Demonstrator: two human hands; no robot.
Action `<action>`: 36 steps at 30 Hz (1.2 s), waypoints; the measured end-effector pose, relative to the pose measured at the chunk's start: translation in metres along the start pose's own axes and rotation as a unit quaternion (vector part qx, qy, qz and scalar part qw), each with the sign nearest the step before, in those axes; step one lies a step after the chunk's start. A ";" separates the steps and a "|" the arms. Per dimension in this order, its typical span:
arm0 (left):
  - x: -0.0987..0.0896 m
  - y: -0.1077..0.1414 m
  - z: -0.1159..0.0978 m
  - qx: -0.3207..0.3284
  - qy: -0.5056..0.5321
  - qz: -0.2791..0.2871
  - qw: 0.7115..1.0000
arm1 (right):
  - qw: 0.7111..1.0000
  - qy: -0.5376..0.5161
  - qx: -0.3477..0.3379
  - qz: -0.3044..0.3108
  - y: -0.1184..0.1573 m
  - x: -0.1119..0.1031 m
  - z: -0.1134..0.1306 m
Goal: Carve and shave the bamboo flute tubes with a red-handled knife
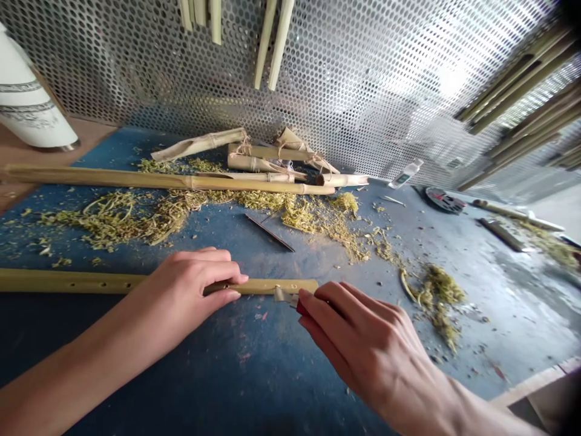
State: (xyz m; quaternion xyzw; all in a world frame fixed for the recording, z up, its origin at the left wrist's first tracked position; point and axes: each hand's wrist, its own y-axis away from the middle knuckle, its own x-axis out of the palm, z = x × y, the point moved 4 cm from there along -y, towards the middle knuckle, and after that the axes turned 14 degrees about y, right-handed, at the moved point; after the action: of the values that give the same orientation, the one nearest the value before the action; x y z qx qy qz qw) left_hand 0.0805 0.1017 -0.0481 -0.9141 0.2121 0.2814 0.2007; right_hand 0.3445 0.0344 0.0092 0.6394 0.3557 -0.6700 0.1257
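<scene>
A bamboo flute (261,286) with small holes along its top lies across the near part of the blue work surface, its left end running out of view. My left hand (190,278) is closed round it, fingers over the far side and thumb on the near side. Closed on a knife with a red handle (301,304), my right hand (363,339) is by the flute's right end. The short blade (284,295) meets the flute's near edge, beside a hole. Most of the handle is hidden in my fingers.
Beyond the flute are a thin dark metal tool (270,232), heaps of shavings (158,218), a long bamboo pole (136,178) and cut bamboo pieces (261,162). A perforated metal panel (354,85) stands behind. At right are a small white bottle (406,173) and a round disc (445,200).
</scene>
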 end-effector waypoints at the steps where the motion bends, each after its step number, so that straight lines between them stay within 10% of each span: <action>1: 0.000 0.000 0.000 -0.001 0.002 0.002 1.000 | 0.999 -0.038 0.019 0.007 -0.001 0.002 -0.006; 8: 0.000 0.003 -0.002 0.001 0.021 0.002 1.000 | 0.905 -0.298 0.300 0.054 -0.009 0.020 -0.078; 16: -0.001 0.000 -0.002 0.031 0.021 0.002 0.999 | 0.977 -0.196 0.075 0.040 -0.008 0.005 -0.038; 36: -0.001 -0.002 -0.003 0.020 0.005 0.011 1.000 | 0.993 0.096 -0.009 -0.065 -0.001 0.023 -0.003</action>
State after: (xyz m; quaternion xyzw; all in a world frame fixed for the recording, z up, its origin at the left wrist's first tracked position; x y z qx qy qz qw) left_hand 0.0824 0.1018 -0.0446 -0.9089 0.2291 0.2744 0.2149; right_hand 0.3426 0.0439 -0.0116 0.6748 0.4132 -0.6092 0.0532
